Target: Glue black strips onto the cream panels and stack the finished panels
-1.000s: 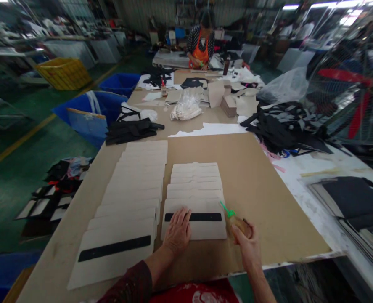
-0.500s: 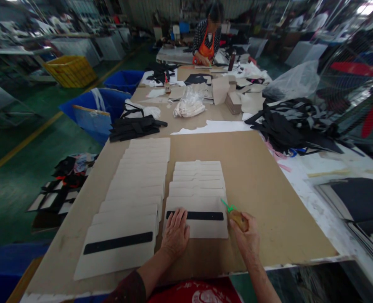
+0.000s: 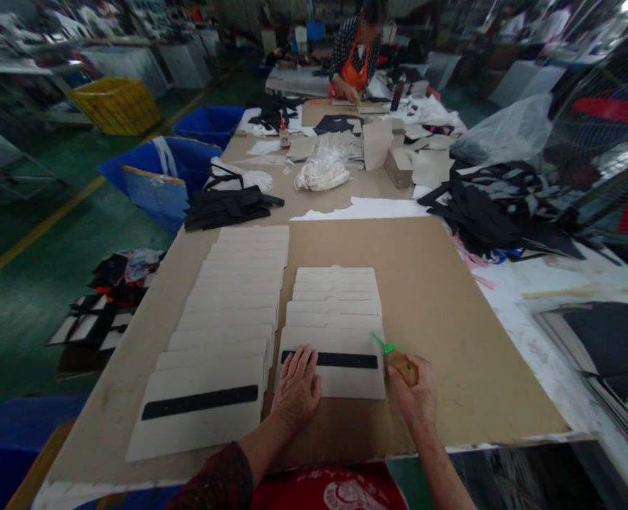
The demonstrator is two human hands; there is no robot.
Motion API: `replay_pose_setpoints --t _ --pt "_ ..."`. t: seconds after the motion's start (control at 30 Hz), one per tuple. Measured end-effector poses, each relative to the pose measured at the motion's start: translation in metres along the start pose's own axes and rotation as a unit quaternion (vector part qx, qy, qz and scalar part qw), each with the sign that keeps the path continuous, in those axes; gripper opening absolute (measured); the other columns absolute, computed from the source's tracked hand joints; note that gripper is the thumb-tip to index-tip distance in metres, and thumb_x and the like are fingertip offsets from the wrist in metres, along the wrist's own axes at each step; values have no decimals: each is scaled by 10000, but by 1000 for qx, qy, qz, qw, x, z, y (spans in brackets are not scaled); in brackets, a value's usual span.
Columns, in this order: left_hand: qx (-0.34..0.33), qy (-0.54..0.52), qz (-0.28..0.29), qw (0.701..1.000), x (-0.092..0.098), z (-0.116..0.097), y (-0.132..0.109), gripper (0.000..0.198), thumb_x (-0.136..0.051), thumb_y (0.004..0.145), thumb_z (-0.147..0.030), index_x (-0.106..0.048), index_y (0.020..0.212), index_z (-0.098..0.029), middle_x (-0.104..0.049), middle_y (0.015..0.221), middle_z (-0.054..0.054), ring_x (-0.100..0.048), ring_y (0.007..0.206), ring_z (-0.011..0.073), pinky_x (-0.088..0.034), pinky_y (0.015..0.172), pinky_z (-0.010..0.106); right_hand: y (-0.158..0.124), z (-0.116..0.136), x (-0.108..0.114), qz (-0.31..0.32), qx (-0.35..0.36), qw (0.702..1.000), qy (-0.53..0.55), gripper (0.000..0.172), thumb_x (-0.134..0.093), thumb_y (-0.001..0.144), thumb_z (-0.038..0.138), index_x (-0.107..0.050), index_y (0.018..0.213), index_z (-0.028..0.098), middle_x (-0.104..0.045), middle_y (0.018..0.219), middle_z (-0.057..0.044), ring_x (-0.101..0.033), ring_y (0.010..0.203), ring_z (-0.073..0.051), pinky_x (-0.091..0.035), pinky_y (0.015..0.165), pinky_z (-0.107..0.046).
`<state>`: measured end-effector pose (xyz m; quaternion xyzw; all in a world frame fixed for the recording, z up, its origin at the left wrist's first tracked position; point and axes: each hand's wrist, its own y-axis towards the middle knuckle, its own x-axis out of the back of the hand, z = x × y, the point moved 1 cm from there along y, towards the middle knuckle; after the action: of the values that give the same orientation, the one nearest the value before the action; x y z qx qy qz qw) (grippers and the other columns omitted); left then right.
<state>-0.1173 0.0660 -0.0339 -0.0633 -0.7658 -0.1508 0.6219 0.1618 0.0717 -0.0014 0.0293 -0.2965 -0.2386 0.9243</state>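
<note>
My left hand [image 3: 297, 384] lies flat on the left part of a pale board [image 3: 340, 382], fingers spread and fingertips over its black strip [image 3: 347, 360]. That board is the front one of an overlapping row of pale boards [image 3: 332, 307]. Just beyond its right edge, my right hand [image 3: 417, 389] is closed around a brown, rounded handle [image 3: 405, 367]. A bright green piece [image 3: 385, 345] sticks out from the handle, its tip over the board's right edge. What working end the tool has, I cannot make out.
On the left runs a longer row of overlapping boards [image 3: 233, 312]; its front board [image 3: 202, 418] bears a black strip. Black fabric strips [image 3: 229, 205], a clear plastic bag [image 3: 323, 170] and a black heap [image 3: 499, 205] lie farther off. Another person [image 3: 353, 60] works at the far end.
The view has shifted slightly. Both my hands keep nearly the same places on and beside the board, with the same hold on the brown handle.
</note>
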Motion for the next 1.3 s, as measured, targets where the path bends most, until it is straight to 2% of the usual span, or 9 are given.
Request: replay_pose_setpoints --t 0.53,0.93,1.3 --pt "6 -21 10 1000 3 -1 0 558 -463 897 -230 -402 1448 -163 -411 1520 84 -308 1436 258 -256 1195 469 -3 9 -11 34 9 999 -10 311 -670 771 386 -603 989 174 -591 990 -72 -550 936 -236 -448 859 -427" --pt "7 -30 15 999 1 -1 0 577 -476 883 -225 -400 1450 -153 -414 1518 93 -315 1432 264 -261 1192 469 -1 5 3 -7 -11 999 -33 345 -669 750 425 -583 983 186 -584 982 -73 -544 939 -250 -446 869 -449" --pt "15 -38 10 999 3 -2 0 578 -474 889 -237 -391 1456 -164 -416 1517 83 -318 1430 256 -261 1192 466 -9 17 -20 36 -10 999 6 335 -690 773 413 -600 1011 195 -582 968 -58 -541 914 -240 -449 839 -434"
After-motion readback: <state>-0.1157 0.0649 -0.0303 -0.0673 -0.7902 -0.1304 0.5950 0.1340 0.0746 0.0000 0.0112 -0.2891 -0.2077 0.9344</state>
